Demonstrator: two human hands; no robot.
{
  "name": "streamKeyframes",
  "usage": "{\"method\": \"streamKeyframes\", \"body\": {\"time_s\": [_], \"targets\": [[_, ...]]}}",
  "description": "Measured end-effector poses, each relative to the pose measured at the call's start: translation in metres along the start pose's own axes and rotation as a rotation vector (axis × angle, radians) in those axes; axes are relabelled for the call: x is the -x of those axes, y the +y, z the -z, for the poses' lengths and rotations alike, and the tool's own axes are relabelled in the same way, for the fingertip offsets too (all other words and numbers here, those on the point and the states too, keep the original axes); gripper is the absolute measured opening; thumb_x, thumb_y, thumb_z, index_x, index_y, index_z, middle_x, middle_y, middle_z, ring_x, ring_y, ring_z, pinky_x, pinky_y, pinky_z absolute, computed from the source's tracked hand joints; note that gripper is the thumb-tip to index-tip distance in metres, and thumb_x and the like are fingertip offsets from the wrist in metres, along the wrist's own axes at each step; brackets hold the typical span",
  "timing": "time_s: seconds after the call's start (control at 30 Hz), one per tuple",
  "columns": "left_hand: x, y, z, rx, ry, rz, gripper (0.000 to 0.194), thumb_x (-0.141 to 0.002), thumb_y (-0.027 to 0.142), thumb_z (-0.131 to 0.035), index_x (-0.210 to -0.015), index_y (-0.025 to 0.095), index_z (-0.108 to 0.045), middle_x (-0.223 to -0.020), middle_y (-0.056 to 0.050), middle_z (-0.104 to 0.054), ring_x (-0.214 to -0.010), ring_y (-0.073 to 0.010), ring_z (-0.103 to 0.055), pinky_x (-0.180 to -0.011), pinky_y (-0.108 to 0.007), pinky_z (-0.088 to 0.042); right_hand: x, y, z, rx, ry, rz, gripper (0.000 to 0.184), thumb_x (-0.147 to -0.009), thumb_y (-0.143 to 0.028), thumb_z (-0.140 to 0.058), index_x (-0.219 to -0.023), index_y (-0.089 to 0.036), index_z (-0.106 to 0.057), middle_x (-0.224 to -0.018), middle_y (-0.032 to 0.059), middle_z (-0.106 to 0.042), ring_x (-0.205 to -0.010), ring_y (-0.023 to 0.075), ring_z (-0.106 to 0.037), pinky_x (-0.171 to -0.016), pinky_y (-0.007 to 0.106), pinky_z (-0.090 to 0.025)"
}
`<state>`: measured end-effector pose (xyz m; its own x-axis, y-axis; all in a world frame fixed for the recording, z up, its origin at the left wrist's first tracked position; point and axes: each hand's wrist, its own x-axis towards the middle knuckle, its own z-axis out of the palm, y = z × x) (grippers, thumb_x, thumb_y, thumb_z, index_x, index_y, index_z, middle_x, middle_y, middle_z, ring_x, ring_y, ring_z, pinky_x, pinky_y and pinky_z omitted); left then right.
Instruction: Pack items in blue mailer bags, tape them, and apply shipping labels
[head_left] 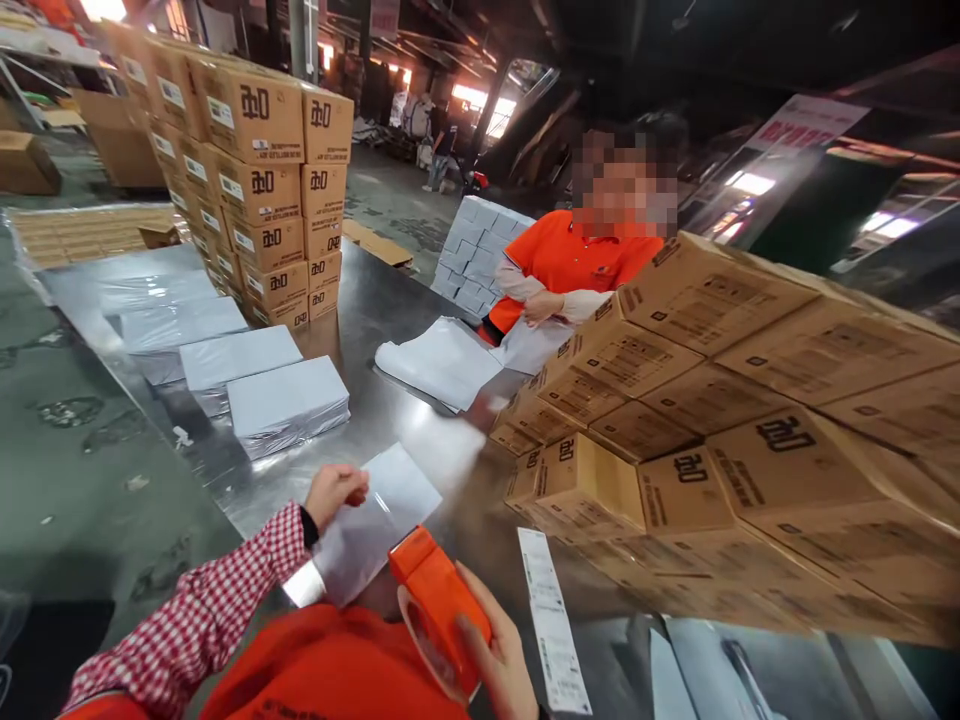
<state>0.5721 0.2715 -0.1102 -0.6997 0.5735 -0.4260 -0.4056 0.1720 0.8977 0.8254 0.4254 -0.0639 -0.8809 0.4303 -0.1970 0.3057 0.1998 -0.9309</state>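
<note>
My right hand [480,645] is wrapped around an orange handheld device [439,600], held close to my chest over the steel table [382,300]. My left hand [334,492], in a red-checked sleeve, pinches the near left corner of a grey plastic mailer bag [379,530] lying flat on the table. A long white label strip [551,630] lies on the table just right of the device.
Stacked brown cartons [720,420] fill the right side. Another carton stack [262,190] stands at the far left. Grey wrapped packages [289,405] lie in a row on the left. Across the table a person in an orange shirt [570,260] handles white bags [442,360].
</note>
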Motion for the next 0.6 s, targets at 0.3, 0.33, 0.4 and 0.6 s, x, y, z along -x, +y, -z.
{"method": "streamKeyframes", "body": {"time_s": [0.3, 0.33, 0.4, 0.6], "targets": [[-0.06, -0.014, 0.043, -0.455, 0.177, -0.015, 0.033, -0.086, 0.038, -0.061, -0.062, 0.017, -0.058, -0.053, 0.004, -0.053, -0.055, -0.0123, -0.053, -0.062, -0.027, -0.043, -0.073, -0.015, -0.023, 0.151, -0.069, -0.018, 0.058, -0.083, -0.059, -0.055, -0.12, -0.015, -0.068, -0.121, 0.0147, -0.07, -0.108, 0.0312, -0.067, -0.099, 0.044, -0.051], [-0.062, -0.018, 0.044, -0.512, 0.162, 0.005, 0.033, -0.087, 0.035, -0.063, -0.06, 0.016, -0.057, -0.052, 0.006, -0.051, -0.055, -0.0115, -0.052, -0.062, -0.027, -0.044, -0.079, -0.021, -0.024, 0.201, -0.084, -0.037, 0.057, -0.084, -0.056, -0.054, -0.12, -0.015, -0.067, -0.12, 0.0147, -0.07, -0.107, 0.0308, -0.067, -0.098, 0.044, -0.051], [-0.065, -0.022, 0.044, -0.603, 0.122, 0.037, 0.034, -0.087, 0.033, -0.066, -0.06, 0.015, -0.055, -0.054, 0.007, -0.05, -0.055, -0.0104, -0.052, -0.062, -0.026, -0.046, -0.088, -0.031, -0.026, 0.299, -0.116, -0.063, 0.052, -0.084, -0.05, -0.053, -0.119, -0.016, -0.068, -0.118, 0.0139, -0.072, -0.106, 0.0305, -0.068, -0.097, 0.045, -0.051], [-0.064, -0.014, 0.028, -0.705, 0.19, -0.092, 0.024, -0.092, 0.034, -0.06, -0.081, 0.012, -0.063, -0.082, 0.0, -0.065, -0.079, -0.0146, -0.063, -0.078, -0.033, -0.052, -0.102, -0.043, -0.031, 0.382, -0.159, -0.05, 0.046, -0.085, -0.042, -0.051, -0.117, -0.014, -0.069, -0.114, 0.0149, -0.073, -0.103, 0.0302, -0.069, -0.094, 0.045, -0.051]]}}
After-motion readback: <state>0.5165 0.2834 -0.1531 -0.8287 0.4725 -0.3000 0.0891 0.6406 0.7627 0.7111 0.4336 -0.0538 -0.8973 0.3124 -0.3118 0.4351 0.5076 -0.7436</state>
